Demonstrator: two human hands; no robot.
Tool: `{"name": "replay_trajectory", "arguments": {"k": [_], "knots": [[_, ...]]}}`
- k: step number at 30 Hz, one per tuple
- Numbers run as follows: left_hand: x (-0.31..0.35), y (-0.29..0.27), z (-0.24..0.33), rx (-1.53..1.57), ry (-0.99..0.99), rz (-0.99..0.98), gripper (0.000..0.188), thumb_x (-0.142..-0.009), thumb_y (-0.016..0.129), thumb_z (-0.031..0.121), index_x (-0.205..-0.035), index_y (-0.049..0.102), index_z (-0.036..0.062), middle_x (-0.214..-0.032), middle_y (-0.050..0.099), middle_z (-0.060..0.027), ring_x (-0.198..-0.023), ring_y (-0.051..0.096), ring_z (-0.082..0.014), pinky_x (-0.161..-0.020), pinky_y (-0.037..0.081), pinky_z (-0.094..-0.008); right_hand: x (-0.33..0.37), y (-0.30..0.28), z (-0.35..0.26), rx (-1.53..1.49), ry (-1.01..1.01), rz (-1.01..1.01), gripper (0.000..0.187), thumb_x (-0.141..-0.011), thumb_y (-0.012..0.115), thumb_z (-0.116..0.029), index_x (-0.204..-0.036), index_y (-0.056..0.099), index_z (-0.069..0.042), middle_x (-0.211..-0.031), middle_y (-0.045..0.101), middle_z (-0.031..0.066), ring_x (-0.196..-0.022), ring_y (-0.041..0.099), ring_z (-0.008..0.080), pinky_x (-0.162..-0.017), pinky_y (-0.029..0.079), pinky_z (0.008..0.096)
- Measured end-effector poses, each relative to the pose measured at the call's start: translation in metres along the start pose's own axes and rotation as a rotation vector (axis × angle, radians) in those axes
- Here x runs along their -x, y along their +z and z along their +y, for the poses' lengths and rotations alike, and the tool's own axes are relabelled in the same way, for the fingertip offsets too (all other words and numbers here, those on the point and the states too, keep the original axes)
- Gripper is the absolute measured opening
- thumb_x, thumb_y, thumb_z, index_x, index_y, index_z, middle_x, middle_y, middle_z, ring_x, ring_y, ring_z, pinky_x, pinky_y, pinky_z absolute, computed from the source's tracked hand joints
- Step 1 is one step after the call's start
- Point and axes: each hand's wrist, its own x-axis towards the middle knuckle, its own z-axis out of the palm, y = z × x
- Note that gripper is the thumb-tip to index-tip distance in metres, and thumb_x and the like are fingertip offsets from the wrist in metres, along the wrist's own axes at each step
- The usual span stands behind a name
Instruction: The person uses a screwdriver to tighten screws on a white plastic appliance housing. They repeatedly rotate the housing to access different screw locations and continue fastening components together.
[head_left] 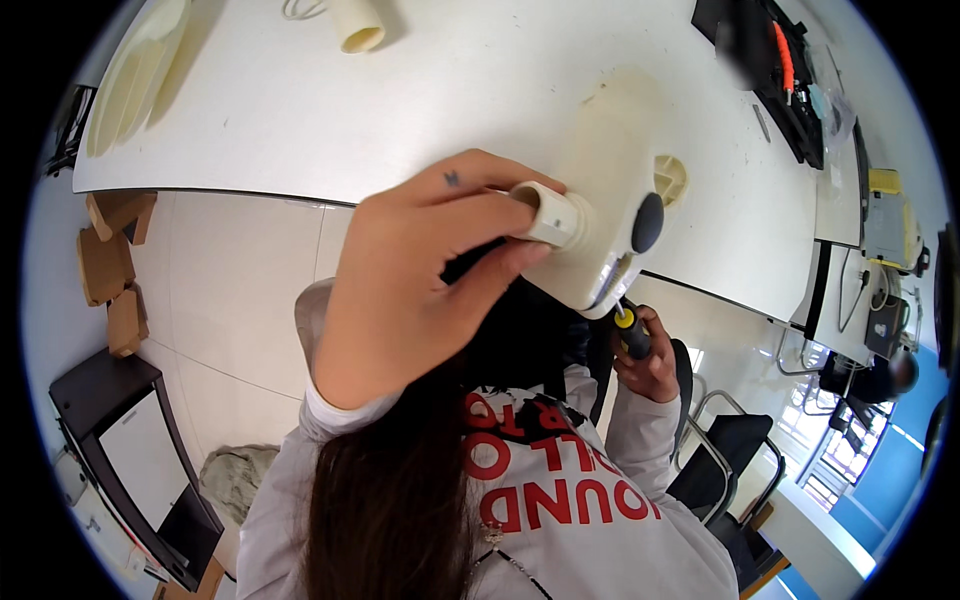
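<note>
A long cream plastic housing (606, 215) is raised above the near edge of the table. It has a dark oval pad (647, 222) on its side and a hollow, tube-like stub (550, 215). My left hand (410, 270) is closed around that stub, thumb and fingers pinching its rim. Below the housing, my right hand (650, 368) grips a screwdriver (632, 335) with a black and yellow handle. Its shaft points up at the housing's lower end; whether the tip touches is hard to make out. A round, ribbed cream piece (671, 180) shows just behind the housing.
On the white table (450, 90), a cream cylinder (358, 28) lies at the far side and a shallow cream shell (135, 80) at far left. A black tool case (790, 90) sits far right. Cardboard boxes (108, 265) stand left; a black chair (725, 460) is right.
</note>
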Motion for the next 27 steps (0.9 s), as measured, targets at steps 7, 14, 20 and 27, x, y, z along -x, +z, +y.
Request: {"name": "replay_trajectory", "arguments": {"k": [7,14,20,27], "knots": [[-0.002,-0.007,-0.010,0.042,-0.003,-0.016,0.015,-0.064,0.063,-0.009,-0.078,0.062,-0.0037,-0.096,0.062,-0.0101,-0.079,0.056,-0.0158,-0.069,0.044,-0.0251,0.007,-0.003,-0.019,0.214,0.017,0.045,0.044,-0.084,0.052,-0.036,-0.107,0.040,0.000,-0.092,0.052,0.0139,-0.043,0.034,0.0066,-0.034,0.026,0.0166],[-0.001,-0.008,-0.011,0.182,-0.167,0.020,0.015,-0.071,0.060,-0.006,-0.087,0.062,-0.0064,-0.100,0.060,-0.0144,-0.084,0.058,-0.0186,-0.071,0.049,-0.0270,0.005,0.014,-0.029,0.384,0.037,0.139,0.060,-0.082,0.048,-0.050,-0.112,0.038,0.001,-0.089,0.051,0.0109,-0.049,0.036,0.0052,-0.041,0.027,0.0154],[0.001,-0.010,-0.025,0.309,-0.193,0.074,0.016,-0.074,0.058,-0.005,-0.089,0.061,-0.0079,-0.102,0.058,-0.0175,-0.085,0.058,-0.0207,-0.073,0.051,-0.0304,0.011,0.030,-0.047,0.430,-0.167,0.205,0.045,-0.076,0.063,-0.026,-0.107,0.043,-0.001,-0.096,0.047,0.0081,-0.064,0.044,0.0071,-0.053,0.035,0.0172],[0.002,-0.008,-0.032,0.328,-0.178,0.124,0.015,-0.075,0.059,-0.005,-0.090,0.061,-0.0069,-0.100,0.058,-0.0146,-0.083,0.059,-0.0178,-0.074,0.050,-0.0265,0.010,0.043,-0.055,0.532,-0.039,0.261,0.059,-0.087,0.033,-0.052,-0.111,0.041,0.001,-0.084,0.053,0.0095,-0.052,0.039,0.0043,-0.045,0.029,0.0157]]}}
